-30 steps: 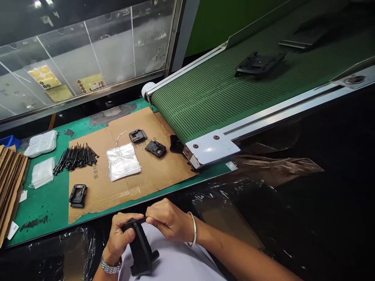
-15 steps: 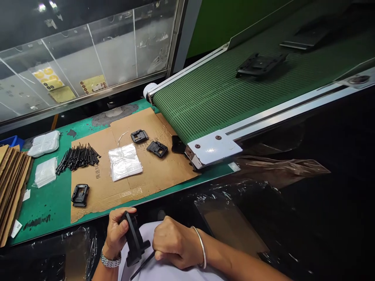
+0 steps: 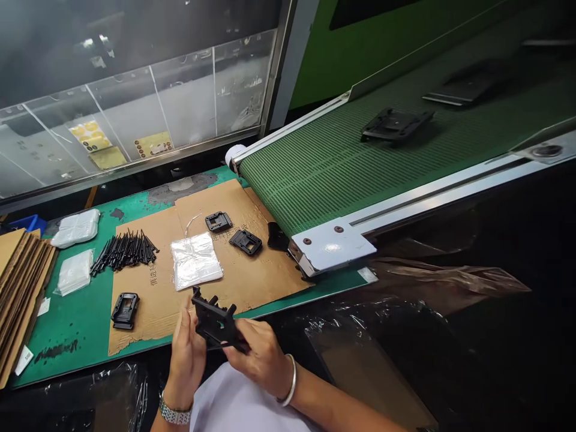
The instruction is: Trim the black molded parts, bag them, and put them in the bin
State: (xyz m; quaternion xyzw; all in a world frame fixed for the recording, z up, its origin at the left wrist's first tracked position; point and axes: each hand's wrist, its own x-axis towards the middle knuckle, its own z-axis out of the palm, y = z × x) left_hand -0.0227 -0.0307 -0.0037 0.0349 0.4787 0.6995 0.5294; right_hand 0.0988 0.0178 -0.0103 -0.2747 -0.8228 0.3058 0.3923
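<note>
A black plastic bracket [image 3: 216,321] with short pegs is held tilted above my lap, near the table's front edge. My right hand [image 3: 261,354] grips its right end, thumb on the near side. My left hand [image 3: 185,354] is upright at the bracket's left end, fingers stretched out and partly hidden behind it; whether they touch it is unclear. On the cardboard sheet [image 3: 157,324] lie a black frame [image 3: 125,311] at the front left and two similar frames, one farther back [image 3: 218,221] and one nearer the conveyor [image 3: 245,242].
A green conveyor [image 3: 310,174] slopes down to the table, carrying a black part [image 3: 396,125] and a flat plate [image 3: 465,84]. Clear plastic bags [image 3: 195,261] lie on the cardboard beside a pile of thin black rods [image 3: 125,251]. Stacked cardboard [image 3: 22,300] stands left.
The bracket has passed from my left hand to my right and turned flatter, rising slightly. My left fingers have straightened. The thin dark rod by my right hand is out of sight.
</note>
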